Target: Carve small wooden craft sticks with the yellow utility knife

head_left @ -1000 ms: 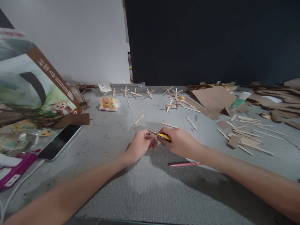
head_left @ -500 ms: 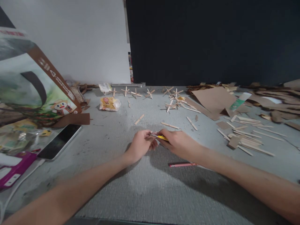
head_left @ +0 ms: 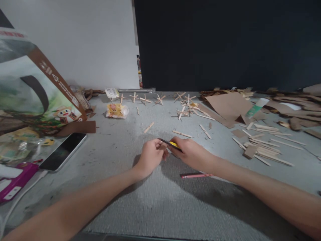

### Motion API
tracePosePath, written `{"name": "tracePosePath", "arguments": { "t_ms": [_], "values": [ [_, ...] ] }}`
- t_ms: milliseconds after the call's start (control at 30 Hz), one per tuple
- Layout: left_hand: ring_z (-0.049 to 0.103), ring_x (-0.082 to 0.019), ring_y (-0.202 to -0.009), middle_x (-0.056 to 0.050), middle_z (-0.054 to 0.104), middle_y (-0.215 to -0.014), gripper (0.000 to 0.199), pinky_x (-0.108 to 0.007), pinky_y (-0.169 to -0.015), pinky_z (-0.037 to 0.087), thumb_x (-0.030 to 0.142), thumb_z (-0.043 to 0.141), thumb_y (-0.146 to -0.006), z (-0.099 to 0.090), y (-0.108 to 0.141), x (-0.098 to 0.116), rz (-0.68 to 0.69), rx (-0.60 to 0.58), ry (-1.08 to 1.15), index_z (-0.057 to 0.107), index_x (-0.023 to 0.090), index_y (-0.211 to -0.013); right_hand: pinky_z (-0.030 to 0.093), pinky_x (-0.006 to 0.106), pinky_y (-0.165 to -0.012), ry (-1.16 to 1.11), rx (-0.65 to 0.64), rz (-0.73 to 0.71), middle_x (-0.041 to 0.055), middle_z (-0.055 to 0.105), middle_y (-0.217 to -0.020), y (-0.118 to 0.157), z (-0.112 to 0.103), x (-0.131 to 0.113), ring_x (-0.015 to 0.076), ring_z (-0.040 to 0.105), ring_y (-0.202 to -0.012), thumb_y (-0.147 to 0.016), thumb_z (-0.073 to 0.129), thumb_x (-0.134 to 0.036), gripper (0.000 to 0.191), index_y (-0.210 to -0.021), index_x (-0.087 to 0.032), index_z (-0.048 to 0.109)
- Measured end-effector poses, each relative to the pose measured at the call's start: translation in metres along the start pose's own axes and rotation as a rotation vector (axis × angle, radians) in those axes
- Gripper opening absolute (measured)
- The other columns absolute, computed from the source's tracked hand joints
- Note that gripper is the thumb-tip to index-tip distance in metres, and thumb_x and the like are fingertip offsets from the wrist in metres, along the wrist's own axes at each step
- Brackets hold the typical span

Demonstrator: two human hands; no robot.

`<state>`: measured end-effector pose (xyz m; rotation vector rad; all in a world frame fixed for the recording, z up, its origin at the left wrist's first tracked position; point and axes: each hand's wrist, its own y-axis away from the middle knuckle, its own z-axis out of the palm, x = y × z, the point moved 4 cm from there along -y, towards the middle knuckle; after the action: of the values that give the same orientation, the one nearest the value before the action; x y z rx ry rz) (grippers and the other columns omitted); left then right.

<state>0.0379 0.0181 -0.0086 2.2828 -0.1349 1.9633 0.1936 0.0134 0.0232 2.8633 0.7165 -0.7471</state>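
Note:
Over the middle of the grey table, my right hand [head_left: 192, 150] is closed round a yellow and black utility knife [head_left: 174, 144]. The knife's thin dark front end points left and reaches the fingertips of my left hand [head_left: 149, 155]. My left fingers are pinched together beside it; what they hold, if anything, is too small and hidden to name. Just beyond my hands lie loose craft sticks, one [head_left: 182, 134] ahead of my right hand and a marked one [head_left: 148, 127] further left. A pink pencil [head_left: 195, 175] rests below my right wrist.
Several crossed-stick stars [head_left: 159, 99] stand at the back. On the right are a stick pile [head_left: 269, 152], a glue stick [head_left: 257, 108] and cardboard [head_left: 227, 107]. Leftward are a phone [head_left: 64, 151], a purple power strip [head_left: 18, 180], a snack packet [head_left: 117, 110] and a printed bag [head_left: 32, 87].
The knife has tilted, so its front end now looks dark instead of shiny and reaches further left over my left fingertips. Both hands stay in nearly the same place.

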Motion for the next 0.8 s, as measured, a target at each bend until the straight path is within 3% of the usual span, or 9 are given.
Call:
{"name": "tracePosePath", "arguments": {
  "t_ms": [433,800],
  "values": [
    [0.056,-0.01,-0.045,0.003,0.063,-0.056,0.025,-0.021,-0.048,0.041,0.001,0.051,-0.086,0.0033,0.0003,0.0022,-0.009,0.012,-0.077,0.061,0.018,-0.07,0.028,0.027,-0.057,-0.049,-0.061,0.051,-0.0001,0.058,-0.068,-0.0024,-0.0009,-0.0003,0.0143,0.049,-0.057,-0.105,0.047,-0.028,0.021,-0.085,-0.022,0.049],
    [0.055,-0.01,-0.045,0.002,0.062,-0.055,0.028,-0.021,-0.048,0.039,0.0,0.052,-0.084,0.0058,-0.0022,0.0,-0.053,0.02,-0.102,0.06,0.018,-0.063,0.028,0.029,-0.058,0.019,-0.077,0.012,0.0031,0.061,-0.072,-0.0056,-0.0069,-0.0024,0.0158,0.05,-0.063,-0.103,0.048,-0.028,0.023,-0.08,-0.023,0.047]
  ]
}}
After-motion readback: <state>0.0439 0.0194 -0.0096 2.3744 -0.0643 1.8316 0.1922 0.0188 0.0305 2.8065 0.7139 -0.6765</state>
